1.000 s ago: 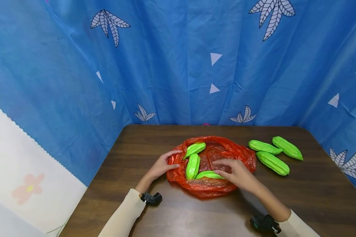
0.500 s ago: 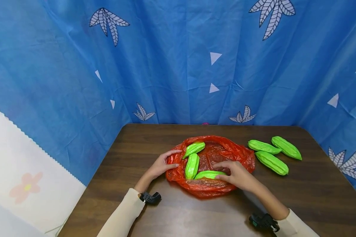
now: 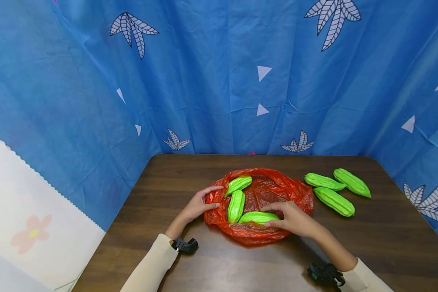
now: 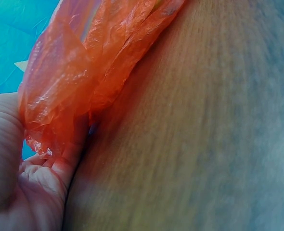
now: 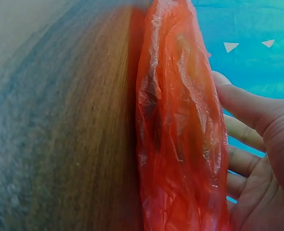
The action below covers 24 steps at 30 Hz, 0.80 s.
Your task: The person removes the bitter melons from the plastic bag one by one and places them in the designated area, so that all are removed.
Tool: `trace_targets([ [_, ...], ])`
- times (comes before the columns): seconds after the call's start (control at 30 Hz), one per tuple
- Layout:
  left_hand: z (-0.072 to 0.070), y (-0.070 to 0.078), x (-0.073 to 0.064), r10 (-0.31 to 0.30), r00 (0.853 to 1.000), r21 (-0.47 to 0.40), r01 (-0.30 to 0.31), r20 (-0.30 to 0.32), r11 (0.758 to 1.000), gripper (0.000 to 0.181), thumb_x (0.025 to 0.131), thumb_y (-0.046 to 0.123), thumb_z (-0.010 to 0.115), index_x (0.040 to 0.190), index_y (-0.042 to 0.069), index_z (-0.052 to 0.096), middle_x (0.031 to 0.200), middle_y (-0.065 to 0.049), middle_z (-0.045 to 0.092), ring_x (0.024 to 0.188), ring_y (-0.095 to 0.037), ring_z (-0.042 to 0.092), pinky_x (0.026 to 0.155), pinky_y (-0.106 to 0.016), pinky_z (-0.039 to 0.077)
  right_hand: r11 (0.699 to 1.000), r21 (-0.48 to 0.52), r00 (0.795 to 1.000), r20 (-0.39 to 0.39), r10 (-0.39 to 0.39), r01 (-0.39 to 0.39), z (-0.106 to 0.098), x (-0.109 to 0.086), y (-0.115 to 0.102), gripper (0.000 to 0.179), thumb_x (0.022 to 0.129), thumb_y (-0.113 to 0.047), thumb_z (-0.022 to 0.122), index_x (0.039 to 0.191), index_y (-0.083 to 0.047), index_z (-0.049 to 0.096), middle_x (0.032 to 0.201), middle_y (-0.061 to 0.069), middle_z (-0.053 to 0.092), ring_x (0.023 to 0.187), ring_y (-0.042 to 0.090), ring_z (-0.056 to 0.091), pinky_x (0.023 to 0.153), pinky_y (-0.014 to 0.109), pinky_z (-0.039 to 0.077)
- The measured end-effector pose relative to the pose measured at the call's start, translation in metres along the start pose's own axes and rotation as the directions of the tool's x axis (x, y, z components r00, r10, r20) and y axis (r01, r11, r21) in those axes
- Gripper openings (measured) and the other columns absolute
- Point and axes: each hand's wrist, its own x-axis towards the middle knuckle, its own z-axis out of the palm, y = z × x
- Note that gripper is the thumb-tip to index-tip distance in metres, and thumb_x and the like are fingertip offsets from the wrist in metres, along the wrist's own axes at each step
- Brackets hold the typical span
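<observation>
Gripping the red bag by its left rim is your left hand; inside, your right hand has thumb and fingers astride the near gourd at its right end, whether pinching I cannot tell; two inner gourds lie leftward, and three outer gourds sit right of the bag on the tabletop
</observation>
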Motion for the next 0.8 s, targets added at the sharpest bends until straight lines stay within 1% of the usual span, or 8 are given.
trace_targets([
  [0.13, 0.0, 0.0003, -0.0003, 0.007, 1.0, -0.002, -0.007, 0.0, 1.0, 0.059, 0.094, 0.004, 0.071, 0.149, 0.013, 0.051, 0.148, -0.019, 0.047, 0.113, -0.032, 0.065, 0.085, -0.042, 0.06, 1.0, 0.001, 1.0, 0.02, 0.014, -0.014, -0.0007, -0.0001, 0.0008, 0.043, 0.089, -0.034, 0.079, 0.126, -0.012, 0.072, 0.121, 0.001, 0.072, 0.102, 0.013, 0.064, 0.084, 0.034, 0.056],
  [0.23, 0.0002, 0.0002, -0.0004, 0.011, 1.0, -0.007, -0.011, 0.0, 1.0, 0.059, 0.094, 0.003, 0.071, 0.149, 0.012, 0.051, 0.147, -0.02, 0.048, 0.111, -0.03, 0.066, 0.084, -0.041, 0.06, 1.0, 0.001, 0.999, 0.031, 0.025, -0.025, 0.0, -0.0002, 0.0027, 0.046, 0.089, -0.035, 0.079, 0.127, -0.012, 0.071, 0.122, 0.001, 0.071, 0.096, 0.01, 0.061, 0.08, 0.031, 0.054],
  [0.33, 0.0004, -0.0006, -0.0002, 0.016, 1.0, -0.001, -0.016, -0.004, 1.0, 0.059, 0.093, 0.003, 0.072, 0.148, 0.012, 0.052, 0.146, -0.019, 0.05, 0.108, -0.028, 0.067, 0.083, -0.04, 0.06, 1.0, -0.011, 0.999, 0.031, 0.022, -0.021, 0.0014, -0.0004, 0.0046, 0.047, 0.089, -0.037, 0.079, 0.128, -0.012, 0.071, 0.123, 0.002, 0.071, 0.1, 0.011, 0.063, 0.083, 0.033, 0.055],
  [0.47, 0.0012, -0.002, 0.0005, 0.026, 1.0, 0.012, -0.026, -0.011, 1.0, 0.059, 0.093, 0.003, 0.072, 0.147, 0.011, 0.053, 0.145, -0.018, 0.051, 0.106, -0.025, 0.067, 0.083, -0.037, 0.06, 0.999, -0.029, 1.0, 0.026, 0.015, -0.014, 0.0031, -0.0007, 0.0064, 0.05, 0.089, -0.039, 0.078, 0.129, -0.01, 0.07, 0.124, 0.002, 0.071, 0.11, 0.018, 0.065, 0.089, 0.04, 0.056],
  [0.57, 0.0016, -0.0022, 0.0004, 0.027, 0.999, 0.021, -0.027, -0.017, 0.999, 0.059, 0.092, 0.003, 0.073, 0.147, 0.011, 0.053, 0.146, -0.019, 0.05, 0.106, -0.025, 0.068, 0.083, -0.036, 0.06, 0.999, -0.027, 0.999, 0.028, 0.019, -0.019, 0.0035, -0.0008, 0.007, 0.052, 0.089, -0.039, 0.078, 0.13, -0.009, 0.069, 0.125, 0.002, 0.07, 0.111, 0.02, 0.065, 0.09, 0.042, 0.056],
  [0.8, 0.0017, -0.0015, -0.0004, 0.021, 1.0, 0.028, -0.02, -0.017, 0.999, 0.059, 0.093, 0.004, 0.072, 0.148, 0.012, 0.052, 0.147, -0.018, 0.049, 0.107, -0.027, 0.068, 0.083, -0.037, 0.06, 1.0, -0.016, 0.999, 0.039, 0.027, -0.027, 0.0044, -0.0002, 0.0076, 0.052, 0.089, -0.038, 0.079, 0.131, -0.009, 0.069, 0.124, 0.002, 0.07, 0.109, 0.017, 0.065, 0.089, 0.039, 0.056],
])
